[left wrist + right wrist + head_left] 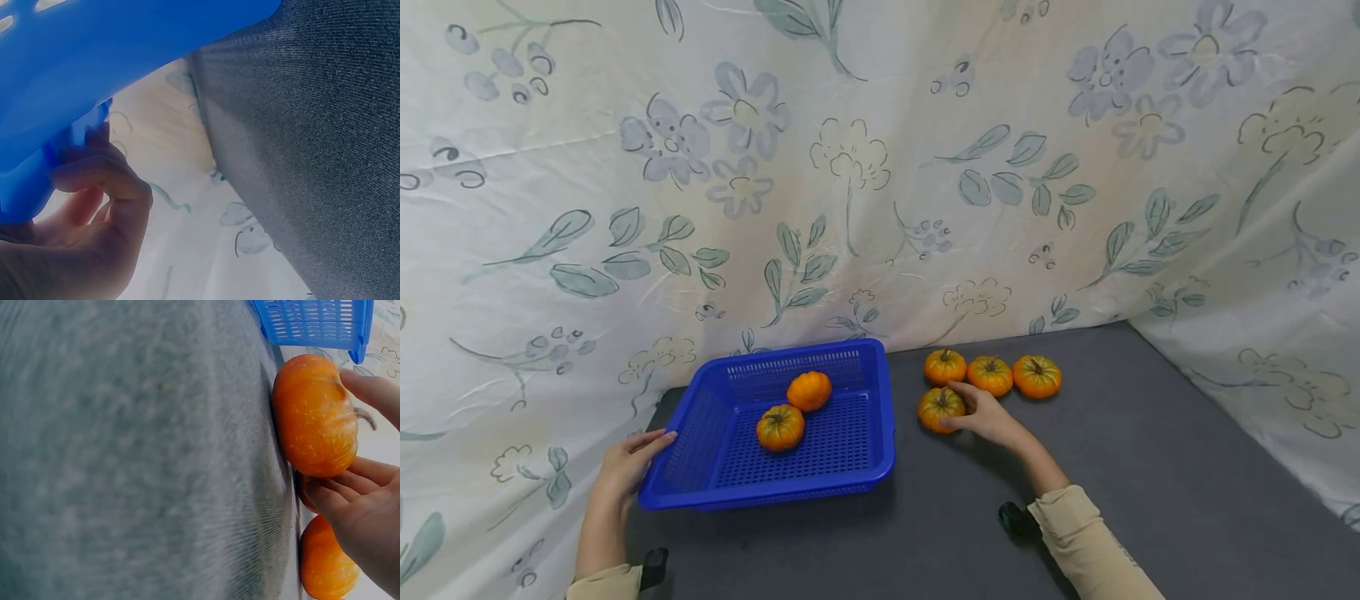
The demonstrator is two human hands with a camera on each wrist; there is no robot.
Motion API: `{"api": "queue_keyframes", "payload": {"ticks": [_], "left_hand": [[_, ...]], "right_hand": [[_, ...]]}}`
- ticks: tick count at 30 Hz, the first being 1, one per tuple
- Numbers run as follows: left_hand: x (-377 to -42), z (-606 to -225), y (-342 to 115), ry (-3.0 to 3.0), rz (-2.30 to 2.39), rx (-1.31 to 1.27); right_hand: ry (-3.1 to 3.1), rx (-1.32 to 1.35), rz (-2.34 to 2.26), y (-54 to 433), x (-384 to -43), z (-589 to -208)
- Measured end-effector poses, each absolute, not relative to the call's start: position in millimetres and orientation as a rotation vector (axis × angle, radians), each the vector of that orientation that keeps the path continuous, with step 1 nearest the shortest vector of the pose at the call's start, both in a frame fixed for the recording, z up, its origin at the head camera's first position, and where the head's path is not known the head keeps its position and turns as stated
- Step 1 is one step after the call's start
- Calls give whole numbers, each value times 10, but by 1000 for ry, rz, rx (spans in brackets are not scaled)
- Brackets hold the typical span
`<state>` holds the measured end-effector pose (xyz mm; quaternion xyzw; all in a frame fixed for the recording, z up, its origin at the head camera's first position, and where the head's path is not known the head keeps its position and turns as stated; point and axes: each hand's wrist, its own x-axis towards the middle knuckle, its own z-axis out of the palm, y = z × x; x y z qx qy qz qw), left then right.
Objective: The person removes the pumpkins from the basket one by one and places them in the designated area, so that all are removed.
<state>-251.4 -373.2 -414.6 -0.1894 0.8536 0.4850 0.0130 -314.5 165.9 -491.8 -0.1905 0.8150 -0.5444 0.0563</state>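
Note:
A blue plastic basket (880, 433) with a perforated bottom stands on the left, holding two small orange pumpkins, one at the front (780, 428) and one behind it (809, 391). My left hand (625, 468) grips its left rim; in the left wrist view the fingers (103, 172) curl at the blue edge. To the basket's right, my right hand (992, 417) holds a small pumpkin (938, 410) between thumb and fingers. In the right wrist view that pumpkin (312, 419) appears to rest on the dark cloth, its stem showing beside the hand.
Three more pumpkins sit in a row behind the right hand: left (944, 367), middle (990, 377) and right (1037, 377). Dark grey cloth (1150, 467) covers the table. A floral curtain (880, 167) hangs along the back and sides.

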Motion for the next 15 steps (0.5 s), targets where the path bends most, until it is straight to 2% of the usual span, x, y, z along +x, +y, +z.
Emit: {"api": "queue_keyframes", "payload": {"ticks": [15], "left_hand": [[-2561, -4172, -3776, 2633, 1505, -613]], "right_hand": [[2527, -490, -1752, 1471, -3116, -4655]]}}
